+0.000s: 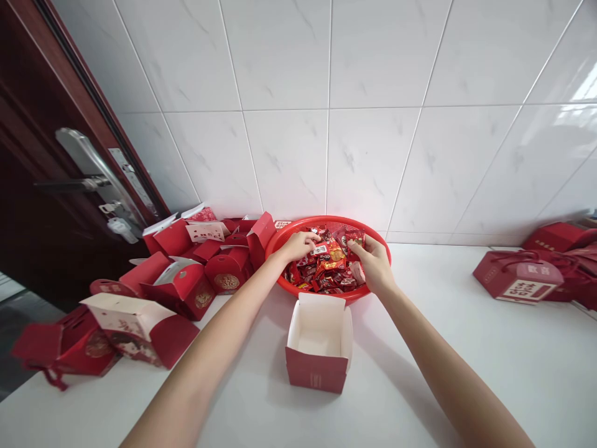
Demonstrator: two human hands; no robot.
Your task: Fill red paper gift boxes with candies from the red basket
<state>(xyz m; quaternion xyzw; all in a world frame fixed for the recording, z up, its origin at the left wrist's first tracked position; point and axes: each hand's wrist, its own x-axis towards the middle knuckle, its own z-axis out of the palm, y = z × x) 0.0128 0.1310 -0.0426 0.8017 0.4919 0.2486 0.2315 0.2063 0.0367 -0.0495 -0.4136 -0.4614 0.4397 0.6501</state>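
So we had both hands in the red basket [272, 249], which was full of wrapped sweets [332, 261]. Our right hand [375, 261] had its grip pinched on a red packet [356, 238] at the basket's right side. Our left hand [298, 246] had its fingertips at a white-labelled packet [319, 250] toward the basket's left, and honestly we couldn't tell whether that grip had closed. The sweets looked super light, with crinkly, probably slippery wrappers, so a pinch across the middle seemed best, not too hard in case the insides cracked. The open box [317, 371] just in front of the basket looked like stiff, dentable card, so we'd have held it by the side walls.

The surface [504, 348] under the basket was white and smooth, tiled wall [289, 162] behind it, red boxes [233, 267] and a dark door [28, 124] to its left, more boxes [517, 274] well off to its right.
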